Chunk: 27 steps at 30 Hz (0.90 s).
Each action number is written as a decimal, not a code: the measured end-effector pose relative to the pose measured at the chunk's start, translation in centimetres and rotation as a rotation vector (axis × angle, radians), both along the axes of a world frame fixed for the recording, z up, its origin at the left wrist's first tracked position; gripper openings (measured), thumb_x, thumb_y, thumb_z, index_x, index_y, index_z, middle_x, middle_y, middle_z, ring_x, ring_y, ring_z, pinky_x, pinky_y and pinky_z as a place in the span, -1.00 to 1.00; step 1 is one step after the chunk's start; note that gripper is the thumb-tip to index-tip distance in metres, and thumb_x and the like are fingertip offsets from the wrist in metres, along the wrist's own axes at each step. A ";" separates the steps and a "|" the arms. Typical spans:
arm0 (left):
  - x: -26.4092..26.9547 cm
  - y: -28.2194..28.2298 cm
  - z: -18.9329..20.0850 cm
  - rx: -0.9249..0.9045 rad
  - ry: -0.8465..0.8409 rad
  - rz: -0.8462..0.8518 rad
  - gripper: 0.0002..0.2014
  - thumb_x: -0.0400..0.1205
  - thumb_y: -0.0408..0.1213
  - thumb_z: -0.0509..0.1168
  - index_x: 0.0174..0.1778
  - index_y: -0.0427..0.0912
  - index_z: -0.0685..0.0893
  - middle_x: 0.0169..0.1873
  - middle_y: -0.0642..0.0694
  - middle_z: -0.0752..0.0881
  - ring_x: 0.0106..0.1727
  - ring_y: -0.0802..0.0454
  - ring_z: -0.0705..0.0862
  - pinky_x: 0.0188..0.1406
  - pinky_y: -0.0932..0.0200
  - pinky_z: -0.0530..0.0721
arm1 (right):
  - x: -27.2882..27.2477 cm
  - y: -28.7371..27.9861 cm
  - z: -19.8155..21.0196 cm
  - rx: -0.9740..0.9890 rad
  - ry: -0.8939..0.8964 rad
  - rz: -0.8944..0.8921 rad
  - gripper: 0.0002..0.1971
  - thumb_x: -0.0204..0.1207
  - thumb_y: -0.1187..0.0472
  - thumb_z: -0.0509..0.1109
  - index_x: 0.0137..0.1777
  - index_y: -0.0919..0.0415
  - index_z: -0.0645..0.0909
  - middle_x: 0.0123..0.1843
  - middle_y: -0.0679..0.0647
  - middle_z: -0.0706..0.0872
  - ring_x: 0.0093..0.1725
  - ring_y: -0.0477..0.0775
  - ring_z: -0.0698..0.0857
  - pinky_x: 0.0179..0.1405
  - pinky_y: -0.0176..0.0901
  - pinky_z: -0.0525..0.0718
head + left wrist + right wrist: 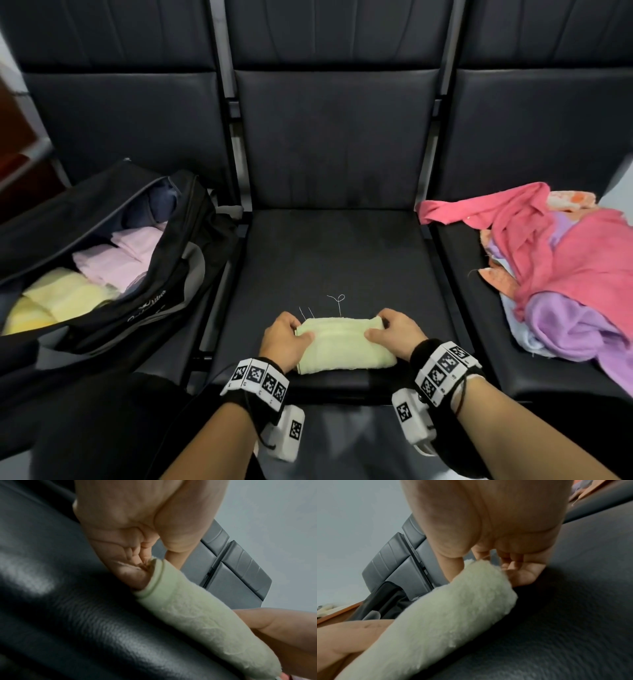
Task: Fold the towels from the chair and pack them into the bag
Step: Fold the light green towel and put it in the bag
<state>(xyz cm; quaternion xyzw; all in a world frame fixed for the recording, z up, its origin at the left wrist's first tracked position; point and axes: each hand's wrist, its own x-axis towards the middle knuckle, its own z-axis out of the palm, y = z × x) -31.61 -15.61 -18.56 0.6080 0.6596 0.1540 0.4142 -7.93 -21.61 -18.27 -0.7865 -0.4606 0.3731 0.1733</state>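
Note:
A pale yellow-green towel (342, 344) lies folded small near the front edge of the middle seat (329, 253). My left hand (286, 337) grips its left end, thumb on top and fingers curled under the far edge. My right hand (394, 330) grips the right end the same way. The left wrist view shows the towel (197, 616) pinched at its hem by the left hand (137, 555). In the right wrist view the right hand (496, 561) pinches the fluffy towel (450, 616). The open black bag (164, 270) on the left seat holds folded yellow, pink and blue towels.
A heap of unfolded pink, purple and orange-patterned towels (555, 270) covers the right seat. Loose white threads (337, 301) lie on the middle seat just beyond the towel. Dark seat backs rise behind all three seats.

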 end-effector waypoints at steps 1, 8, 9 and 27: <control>-0.1 -0.1 0.0 -0.014 -0.003 -0.011 -0.79 0.47 -0.11 0.49 -0.15 -0.07 0.60 -0.28 0.01 0.68 -0.18 0.01 0.71 -0.18 0.05 0.76 | 0.0 -0.1 0.2 -0.002 -0.005 0.013 -0.76 0.44 0.00 0.53 -0.05 0.09 0.60 -0.13 -0.02 0.69 -0.20 -0.12 0.61 -0.36 -0.32 0.49; -0.5 -1.3 1.4 0.067 0.177 -0.127 -0.71 0.48 -0.06 0.44 0.06 0.04 0.56 0.00 0.04 0.65 0.07 -0.03 0.67 0.08 0.02 0.71 | -0.4 -2.8 2.1 0.116 0.020 0.062 -0.77 0.35 0.06 0.58 -0.20 -0.02 0.54 -0.25 -0.10 0.66 -0.29 -0.14 0.58 -0.37 -0.30 0.50; -0.3 -1.6 1.8 0.130 0.222 -0.173 -0.64 0.48 -0.09 0.41 0.19 0.08 0.55 0.10 0.05 0.60 0.16 -0.02 0.62 0.15 0.02 0.67 | -0.6 -3.2 2.8 0.170 0.040 0.067 -0.77 0.33 0.09 0.58 -0.21 -0.01 0.54 -0.29 -0.11 0.65 -0.32 -0.13 0.56 -0.33 -0.25 0.52; -2.5 -2.4 10.1 0.133 -0.551 -0.382 -0.65 0.49 -0.43 0.53 0.17 -0.10 0.73 0.00 -0.07 0.85 0.06 -0.02 0.82 0.00 0.03 0.77 | -7.1 -1.4 13.2 0.680 0.022 0.382 -0.32 0.33 -0.10 0.54 0.49 -0.20 0.46 0.33 -0.30 0.58 0.32 -0.23 0.60 0.34 -0.20 0.59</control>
